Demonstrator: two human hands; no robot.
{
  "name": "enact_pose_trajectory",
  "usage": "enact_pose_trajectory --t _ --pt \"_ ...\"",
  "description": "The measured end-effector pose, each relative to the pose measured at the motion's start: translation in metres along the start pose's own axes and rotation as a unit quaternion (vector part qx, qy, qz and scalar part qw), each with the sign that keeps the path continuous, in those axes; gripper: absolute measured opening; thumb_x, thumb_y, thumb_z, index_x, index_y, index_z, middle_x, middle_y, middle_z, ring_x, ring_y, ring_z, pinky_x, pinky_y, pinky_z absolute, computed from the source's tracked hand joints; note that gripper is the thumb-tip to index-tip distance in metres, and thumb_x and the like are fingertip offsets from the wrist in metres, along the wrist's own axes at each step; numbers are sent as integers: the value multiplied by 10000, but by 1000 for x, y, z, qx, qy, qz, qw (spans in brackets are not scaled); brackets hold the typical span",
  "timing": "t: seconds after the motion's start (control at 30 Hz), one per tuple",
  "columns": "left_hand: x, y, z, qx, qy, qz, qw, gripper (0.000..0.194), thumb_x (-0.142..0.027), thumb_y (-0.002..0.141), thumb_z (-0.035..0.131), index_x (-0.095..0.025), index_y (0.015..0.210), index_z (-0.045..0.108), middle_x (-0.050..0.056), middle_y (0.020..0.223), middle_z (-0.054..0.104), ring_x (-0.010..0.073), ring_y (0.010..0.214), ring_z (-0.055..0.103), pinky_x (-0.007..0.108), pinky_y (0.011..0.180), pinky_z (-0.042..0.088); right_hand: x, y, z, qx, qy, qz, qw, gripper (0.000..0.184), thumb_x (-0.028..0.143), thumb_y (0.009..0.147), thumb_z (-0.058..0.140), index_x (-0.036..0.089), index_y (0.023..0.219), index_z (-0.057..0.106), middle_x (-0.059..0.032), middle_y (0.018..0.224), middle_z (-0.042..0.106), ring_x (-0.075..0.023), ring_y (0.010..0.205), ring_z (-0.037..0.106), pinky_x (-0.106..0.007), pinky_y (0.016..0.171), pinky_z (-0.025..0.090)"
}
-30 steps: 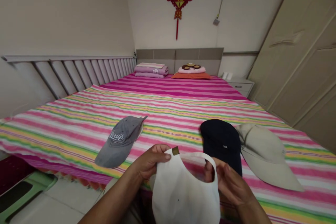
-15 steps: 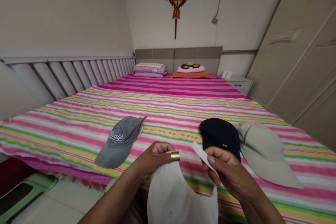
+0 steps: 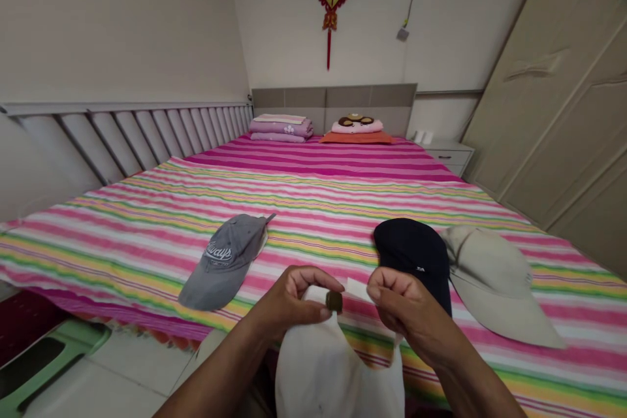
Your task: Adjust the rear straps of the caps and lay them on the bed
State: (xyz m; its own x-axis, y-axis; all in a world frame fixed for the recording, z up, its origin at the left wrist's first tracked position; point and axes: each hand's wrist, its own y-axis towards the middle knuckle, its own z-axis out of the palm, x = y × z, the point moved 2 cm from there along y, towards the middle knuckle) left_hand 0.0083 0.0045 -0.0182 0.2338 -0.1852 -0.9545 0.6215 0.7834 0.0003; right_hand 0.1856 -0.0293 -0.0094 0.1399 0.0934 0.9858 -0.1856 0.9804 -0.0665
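Observation:
A white cap [image 3: 318, 366] hangs below my hands, its back opening toward the bed. My left hand [image 3: 298, 297] is closed on one side of it, thumb and fingers around the brass-coloured buckle [image 3: 334, 302]. Between the fingertips of my right hand [image 3: 404, 304] is the cap's white strap [image 3: 359, 289], its free end pointing left, close to the buckle. I cannot tell whether the strap end touches the buckle. A navy cap [image 3: 409, 255] lies just beyond my right hand, and a grey cap [image 3: 225, 261] with white lettering lies beyond my left.
A beige cap [image 3: 494, 281] lies against the navy one at right. The bed [image 3: 313, 199] has a striped cover, with folded purple bedding [image 3: 280, 128] and a pink pillow [image 3: 356, 125] at its head. A green stool [image 3: 53, 359] stands on the floor at left.
My right hand has moved left and slightly up, bringing the strap end close to the buckle. The buckle has turned in my left fingers and looks darker.

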Motion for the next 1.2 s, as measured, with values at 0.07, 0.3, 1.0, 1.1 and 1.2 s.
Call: enact_pose_trajectory --t 0.07,0.3,1.0,1.1,1.2 --pt "1 0 0 -4 7 -4 1000 336 -151 493 778 -185 815 688 11 711 661 79 604 557 176 553 409 -1 0 1 -1 6 2 1000 322 414 653 644 168 573 452 108 415 275 -26 375 159 -198 370 90" --pt "4 1 2 -71 16 50 996 253 -173 529 759 -174 773 691 16 664 659 101 612 559 214 598 421 -1 0 4 -9 12 -3 1000 301 404 646 648 164 571 483 105 383 290 -26 356 149 -204 359 75" --pt "9 -2 15 -145 -119 50 981 272 -215 473 777 -156 730 711 16 638 681 99 579 572 203 575 428 -4 1 11 43 24 25 998 258 362 666 615 166 574 475 95 348 369 -22 323 180 -204 354 84" --pt "9 -2 15 -134 -117 46 983 282 -222 478 776 -154 744 711 21 639 682 105 577 572 213 575 430 -2 1 14 41 31 27 998 267 368 662 621 169 571 469 97 346 363 -22 321 173 -204 353 77" --pt "9 -3 14 -127 -113 48 984 288 -218 481 775 -152 754 709 26 651 681 114 590 575 220 581 433 -1 1 17 35 34 29 998 289 385 649 633 169 559 463 94 345 362 -23 326 170 -205 354 78"
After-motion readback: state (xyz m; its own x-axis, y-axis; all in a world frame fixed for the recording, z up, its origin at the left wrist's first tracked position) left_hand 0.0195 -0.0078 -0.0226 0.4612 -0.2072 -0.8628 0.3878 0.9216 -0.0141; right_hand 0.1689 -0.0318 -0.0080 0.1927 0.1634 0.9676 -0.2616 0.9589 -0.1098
